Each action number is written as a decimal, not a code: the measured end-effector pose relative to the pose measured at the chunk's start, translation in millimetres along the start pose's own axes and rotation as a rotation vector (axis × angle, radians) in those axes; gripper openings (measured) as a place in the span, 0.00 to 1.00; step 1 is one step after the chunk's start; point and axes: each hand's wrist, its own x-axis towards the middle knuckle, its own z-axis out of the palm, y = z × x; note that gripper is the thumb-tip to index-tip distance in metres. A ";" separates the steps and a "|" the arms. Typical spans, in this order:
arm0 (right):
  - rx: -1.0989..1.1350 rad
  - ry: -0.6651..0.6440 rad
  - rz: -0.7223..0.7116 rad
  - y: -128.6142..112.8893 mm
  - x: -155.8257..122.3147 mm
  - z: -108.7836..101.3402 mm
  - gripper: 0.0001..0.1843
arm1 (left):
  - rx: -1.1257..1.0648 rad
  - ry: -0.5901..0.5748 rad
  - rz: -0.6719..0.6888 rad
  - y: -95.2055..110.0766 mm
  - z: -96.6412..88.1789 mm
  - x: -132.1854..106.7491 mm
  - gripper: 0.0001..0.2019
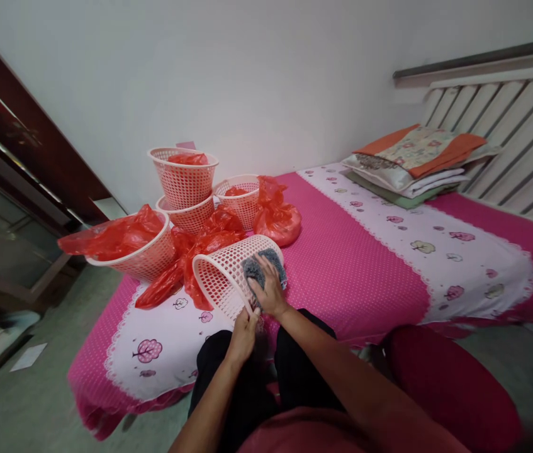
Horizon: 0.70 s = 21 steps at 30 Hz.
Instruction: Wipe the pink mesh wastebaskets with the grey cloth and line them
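A pink perforated plastic basket (228, 261) lies on its side at the bed's near edge, its mouth facing left. My left hand (246, 330) pinches the basket's rim at the lower front, thumb on top. My right hand (270, 290) presses a grey fuzzy cloth (253, 270) against the basket's outer wall near its base; the fingers curve over the cloth. Just behind the basket lie crumpled red plastic bags (221, 229).
Several more pink baskets stand on the bed: a stacked pair (184, 182), a basket with a red bag inside (153, 258), and another (245, 204). A tied red bag (279, 223) sits beside them. Folded bedding (417, 157) lies back right; a red stool (450, 390) stands at right.
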 end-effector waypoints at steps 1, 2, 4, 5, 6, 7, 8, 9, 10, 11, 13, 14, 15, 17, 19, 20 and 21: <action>0.025 -0.008 -0.011 -4.3 -8.4 -1.1 0.32 | 0.001 0.009 -0.001 1.8 -0.4 0.9 0.24; 0.050 -0.020 -0.022 -9.6 -16.2 -2.0 0.33 | 0.000 0.024 -0.008 3.8 -1.4 2.0 0.24; 0.089 -0.053 -0.033 -22.0 -28.5 -3.6 0.33 | -0.011 0.061 -0.046 8.3 -4.9 4.3 0.23; 0.102 -0.067 -0.031 -28.4 -32.4 -4.5 0.33 | -0.020 0.075 -0.074 10.8 -7.1 5.3 0.22; 0.110 -0.072 -0.026 -34.7 -34.9 -5.6 0.33 | -0.031 0.083 -0.100 13.4 -9.1 6.0 0.21; 0.114 -0.072 -0.020 -40.7 -36.1 -7.0 0.33 | -0.044 0.090 -0.120 15.9 -10.7 6.3 0.21; 0.115 -0.068 -0.018 -46.2 -36.5 -8.7 0.33 | -0.059 0.094 -0.131 18.3 -11.8 6.1 0.20; 0.114 -0.062 -0.024 -51.1 -36.3 -10.6 0.32 | -0.079 0.096 -0.130 20.3 -12.2 5.6 0.20; 0.109 -0.057 -0.039 -55.3 -35.9 -12.7 0.31 | -0.103 0.099 -0.122 22.0 -11.9 4.7 0.21; 0.102 -0.056 -0.064 -58.5 -35.6 -14.8 0.31 | -0.132 0.102 -0.111 23.3 -11.0 3.6 0.21; 0.089 -0.064 -0.128 -61.4 -35.6 -18.7 0.32 | -0.192 0.100 -0.095 24.6 -8.0 1.5 0.21; 0.086 -0.068 -0.160 -60.9 -35.7 -20.2 0.32 | -0.217 0.094 -0.089 25.0 -6.3 0.9 0.21; 0.086 -0.070 -0.186 -59.0 -35.6 -21.2 0.33 | -0.239 0.085 -0.085 25.3 -4.6 0.8 0.22; 0.087 -0.073 -0.217 -51.6 -33.8 -21.7 0.35 | -0.283 0.071 -0.078 26.7 -1.8 2.3 0.24; 0.073 -0.074 -0.214 -41.3 -28.8 -20.2 0.34 | -0.359 0.068 -0.085 29.6 0.2 6.1 0.26; 0.056 -0.074 -0.200 -36.0 -24.9 -18.9 0.34 | -0.410 0.070 -0.094 31.5 0.9 8.6 0.27; 0.035 -0.075 -0.180 -31.1 -20.2 -17.3 0.33 | -0.464 0.072 -0.100 33.7 1.4 11.3 0.28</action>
